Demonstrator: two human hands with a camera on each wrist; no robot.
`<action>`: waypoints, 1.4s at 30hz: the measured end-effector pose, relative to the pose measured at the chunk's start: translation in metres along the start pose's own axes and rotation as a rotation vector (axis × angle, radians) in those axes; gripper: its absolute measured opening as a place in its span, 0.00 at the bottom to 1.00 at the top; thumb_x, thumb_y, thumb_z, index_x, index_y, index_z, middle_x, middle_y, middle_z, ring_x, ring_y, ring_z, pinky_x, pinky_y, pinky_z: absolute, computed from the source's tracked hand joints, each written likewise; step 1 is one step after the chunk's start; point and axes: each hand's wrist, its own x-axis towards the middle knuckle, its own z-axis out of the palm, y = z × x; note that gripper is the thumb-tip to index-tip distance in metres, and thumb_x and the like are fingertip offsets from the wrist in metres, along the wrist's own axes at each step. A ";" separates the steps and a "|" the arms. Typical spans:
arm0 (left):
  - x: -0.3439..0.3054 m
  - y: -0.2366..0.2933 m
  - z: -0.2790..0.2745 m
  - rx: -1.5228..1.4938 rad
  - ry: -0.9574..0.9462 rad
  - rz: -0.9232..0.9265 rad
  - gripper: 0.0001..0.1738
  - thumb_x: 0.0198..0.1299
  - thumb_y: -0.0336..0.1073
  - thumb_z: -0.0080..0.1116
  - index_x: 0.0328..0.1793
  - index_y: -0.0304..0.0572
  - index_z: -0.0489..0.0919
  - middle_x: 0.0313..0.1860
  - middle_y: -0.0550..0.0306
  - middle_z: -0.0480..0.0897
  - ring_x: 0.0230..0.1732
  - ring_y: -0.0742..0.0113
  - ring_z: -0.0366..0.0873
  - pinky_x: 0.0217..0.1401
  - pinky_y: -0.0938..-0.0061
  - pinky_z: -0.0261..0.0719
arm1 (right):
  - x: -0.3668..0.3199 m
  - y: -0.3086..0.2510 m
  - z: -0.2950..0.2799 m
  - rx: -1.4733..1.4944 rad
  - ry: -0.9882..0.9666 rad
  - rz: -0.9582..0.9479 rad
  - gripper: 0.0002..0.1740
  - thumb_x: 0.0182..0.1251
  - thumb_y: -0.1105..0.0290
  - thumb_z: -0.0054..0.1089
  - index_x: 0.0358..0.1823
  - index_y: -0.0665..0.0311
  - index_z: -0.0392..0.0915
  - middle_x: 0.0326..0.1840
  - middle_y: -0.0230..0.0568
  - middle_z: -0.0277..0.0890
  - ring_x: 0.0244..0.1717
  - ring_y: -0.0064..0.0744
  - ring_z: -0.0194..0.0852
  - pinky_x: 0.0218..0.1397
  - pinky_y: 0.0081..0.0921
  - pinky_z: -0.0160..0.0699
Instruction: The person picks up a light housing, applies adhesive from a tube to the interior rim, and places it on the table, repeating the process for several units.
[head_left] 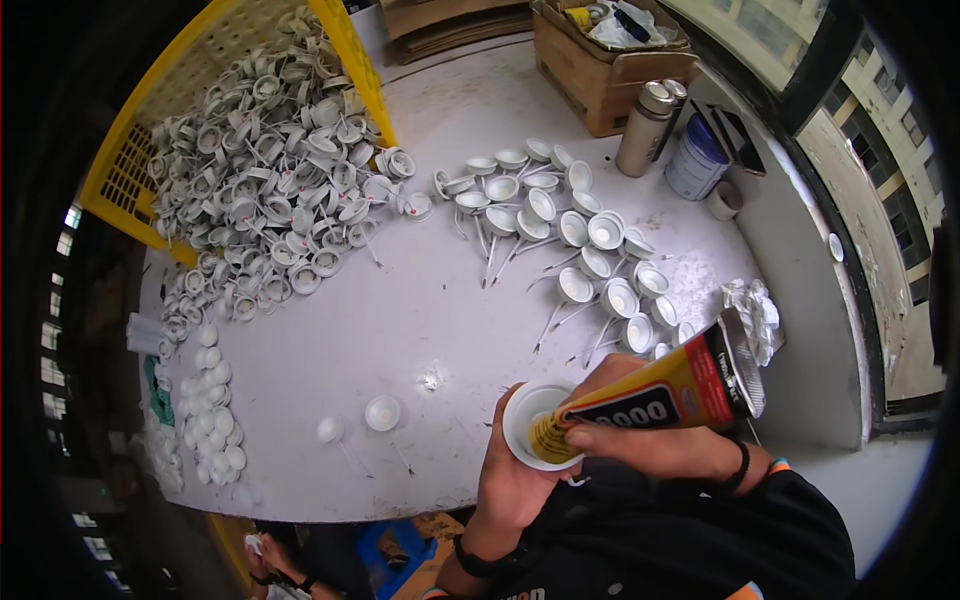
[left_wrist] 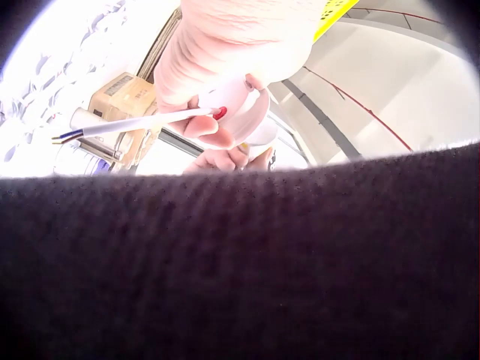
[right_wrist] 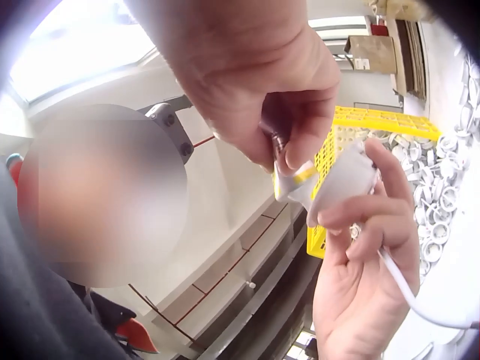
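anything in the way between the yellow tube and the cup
Nothing visible: the front end of the tube is at the open mouth of the cup, and the left grip holds it from outside.

There are dozens of white cups [head_left: 605,230], one tube [head_left: 665,393], one crate [head_left: 354,70].

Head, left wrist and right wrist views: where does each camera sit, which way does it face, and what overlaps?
Head: on the head, facing forward and down at the white cup and yellow tube; left hand, right hand and dark clothing show.
Left wrist: on that wrist, looking along the left hand toward the cup and white cable; dark cloth fills the lower half.
Right wrist: on that wrist, looking past the right hand toward the cup; the left hand also shows.
Shared: head and right wrist both show both hands, cup and yellow crate.
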 end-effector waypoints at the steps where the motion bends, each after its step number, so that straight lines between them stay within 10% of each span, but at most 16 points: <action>1: 0.000 0.000 0.002 0.005 -0.020 -0.008 0.26 0.60 0.54 0.32 0.60 0.50 0.52 0.49 0.51 0.66 0.37 0.62 0.70 0.30 0.72 0.71 | 0.001 0.001 0.001 0.047 0.020 0.002 0.08 0.50 0.72 0.61 0.32 0.64 0.73 0.31 0.35 0.70 0.34 0.22 0.69 0.38 0.19 0.68; 10: 0.003 0.003 -0.003 0.020 -0.064 0.001 0.27 0.61 0.54 0.28 0.59 0.45 0.55 0.44 0.50 0.69 0.29 0.64 0.70 0.28 0.75 0.70 | 0.009 0.023 0.001 -0.240 0.117 -0.208 0.09 0.49 0.74 0.58 0.33 0.65 0.70 0.29 0.37 0.67 0.30 0.24 0.68 0.31 0.20 0.69; 13: 0.001 0.016 -0.034 -0.021 -0.081 0.041 0.31 0.60 0.57 0.23 0.59 0.43 0.58 0.44 0.50 0.71 0.29 0.65 0.67 0.28 0.77 0.63 | 0.007 0.029 -0.001 0.159 0.247 -0.094 0.13 0.49 0.75 0.58 0.36 0.67 0.67 0.27 0.36 0.67 0.21 0.22 0.67 0.21 0.17 0.68; 21: -0.053 0.105 -0.243 0.351 0.889 0.698 0.28 0.59 0.56 0.33 0.51 0.40 0.65 0.39 0.55 0.75 0.30 0.67 0.73 0.26 0.77 0.66 | 0.008 0.048 -0.015 0.195 0.437 -0.123 0.17 0.49 0.69 0.59 0.37 0.70 0.66 0.24 0.38 0.68 0.16 0.23 0.66 0.16 0.16 0.64; 26: -0.090 0.151 -0.373 0.165 1.215 0.562 0.30 0.55 0.62 0.35 0.50 0.47 0.68 0.38 0.61 0.75 0.36 0.67 0.72 0.31 0.76 0.65 | 0.007 0.056 -0.024 0.281 0.502 -0.095 0.12 0.52 0.72 0.56 0.36 0.69 0.68 0.24 0.38 0.70 0.18 0.24 0.69 0.16 0.17 0.67; 31: -0.073 0.161 -0.393 0.209 1.163 0.601 0.25 0.56 0.58 0.38 0.45 0.45 0.70 0.35 0.60 0.72 0.35 0.67 0.71 0.35 0.72 0.68 | 0.003 0.056 -0.032 0.312 0.548 -0.114 0.11 0.52 0.72 0.57 0.34 0.69 0.69 0.24 0.38 0.70 0.18 0.24 0.69 0.16 0.17 0.67; 36: -0.045 0.155 -0.336 1.217 1.969 1.032 0.21 0.58 0.50 0.41 0.46 0.41 0.71 0.38 0.55 0.73 0.38 0.67 0.71 0.37 0.72 0.69 | 0.008 0.055 -0.040 0.368 0.600 -0.128 0.11 0.52 0.71 0.57 0.35 0.69 0.69 0.25 0.39 0.71 0.18 0.24 0.69 0.16 0.17 0.66; 37: -0.035 0.151 -0.318 1.222 1.963 1.032 0.21 0.58 0.50 0.41 0.46 0.41 0.71 0.38 0.55 0.73 0.38 0.67 0.71 0.37 0.72 0.69 | 0.009 0.054 -0.042 0.369 0.605 -0.128 0.11 0.52 0.71 0.57 0.35 0.69 0.69 0.25 0.39 0.71 0.18 0.24 0.69 0.16 0.17 0.66; 39: 0.000 0.127 -0.262 1.113 1.059 1.088 0.18 0.59 0.43 0.41 0.46 0.35 0.70 0.40 0.52 0.74 0.43 0.69 0.71 0.39 0.76 0.68 | 0.012 0.053 -0.049 0.394 0.598 -0.168 0.12 0.52 0.71 0.57 0.36 0.69 0.69 0.25 0.39 0.71 0.18 0.25 0.69 0.15 0.18 0.66; 42: 0.063 0.072 -0.166 1.084 0.599 0.560 0.16 0.58 0.40 0.43 0.42 0.35 0.72 0.30 0.57 0.77 0.34 0.73 0.75 0.36 0.83 0.68 | 0.015 0.055 -0.059 0.415 0.618 -0.155 0.12 0.52 0.71 0.57 0.36 0.70 0.69 0.25 0.39 0.71 0.18 0.25 0.69 0.16 0.18 0.66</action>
